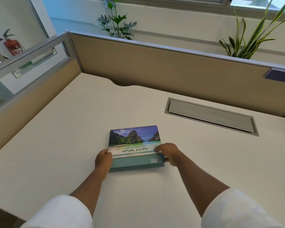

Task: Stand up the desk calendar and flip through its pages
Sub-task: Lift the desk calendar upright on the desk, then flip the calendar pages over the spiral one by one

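A spiral-bound desk calendar (134, 140) lies flat on the cream desk (64, 145), its cover showing green cliffs, turquoise water and the words "Amazing Natural Scenery". Its teal cardboard base sticks out along the near edge. My left hand (103, 160) grips the calendar's near left corner, thumb on the cover. My right hand (169, 153) holds the near right corner, fingers over the cover and thumb against the teal base. The spiral binding runs along the far edge.
A grey cable-tray flap (211, 116) is set into the desk at the back right. Tan partition walls (155, 66) close the desk at the back and left. Plants (117, 20) stand behind the partition; a red fire extinguisher (12, 45) is at far left.
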A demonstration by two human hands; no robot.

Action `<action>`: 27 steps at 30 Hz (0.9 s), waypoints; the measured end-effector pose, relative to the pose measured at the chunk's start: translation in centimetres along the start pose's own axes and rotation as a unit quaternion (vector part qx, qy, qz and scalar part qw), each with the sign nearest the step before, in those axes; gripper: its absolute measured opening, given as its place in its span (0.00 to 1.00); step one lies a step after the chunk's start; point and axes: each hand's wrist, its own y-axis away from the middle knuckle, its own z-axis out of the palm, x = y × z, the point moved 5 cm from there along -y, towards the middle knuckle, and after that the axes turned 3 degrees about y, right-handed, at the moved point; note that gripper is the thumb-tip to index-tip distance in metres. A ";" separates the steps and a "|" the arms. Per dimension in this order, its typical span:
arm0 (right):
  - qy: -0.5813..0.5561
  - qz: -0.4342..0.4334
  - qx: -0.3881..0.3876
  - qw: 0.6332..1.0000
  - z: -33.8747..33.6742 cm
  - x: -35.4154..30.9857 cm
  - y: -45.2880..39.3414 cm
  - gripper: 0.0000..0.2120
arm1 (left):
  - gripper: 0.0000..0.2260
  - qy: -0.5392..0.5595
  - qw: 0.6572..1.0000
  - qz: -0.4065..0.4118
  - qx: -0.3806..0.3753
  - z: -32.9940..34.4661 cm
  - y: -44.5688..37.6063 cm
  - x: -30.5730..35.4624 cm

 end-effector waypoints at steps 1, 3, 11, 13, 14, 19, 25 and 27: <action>-0.009 -0.011 0.007 1.000 -0.2 -0.2 -0.1 0.13 | 0.17 0.008 1.000 0.006 -0.005 0.1 0.0 0.1; -0.003 -0.048 0.017 0.999 -0.5 -0.9 -0.2 0.14 | 0.14 0.042 0.999 0.009 -0.005 0.1 0.1 0.3; -0.025 -0.162 -0.016 0.986 -1.1 -2.9 0.4 0.20 | 0.16 0.181 0.983 -0.026 -0.006 0.1 -1.0 2.4; -0.008 -0.185 -0.022 0.983 -1.3 -2.9 0.7 0.20 | 0.16 0.209 0.978 -0.014 -0.001 0.0 -1.2 3.5; 0.000 -0.194 -0.019 0.981 -1.5 -2.9 0.8 0.20 | 0.16 0.223 0.975 -0.009 -0.002 -0.1 -1.3 4.0; 0.006 -0.219 0.049 0.975 -2.2 -2.7 0.8 0.16 | 0.21 0.269 0.963 0.002 -0.012 -0.1 -1.2 6.4; 0.052 -0.226 0.135 0.963 -2.7 -2.5 0.5 0.14 | 0.36 0.256 0.966 -0.017 0.010 0.2 -1.0 8.6; 0.083 -0.231 0.158 0.956 -2.6 -2.6 0.5 0.13 | 0.31 0.252 0.968 -0.009 0.016 0.4 -1.0 8.9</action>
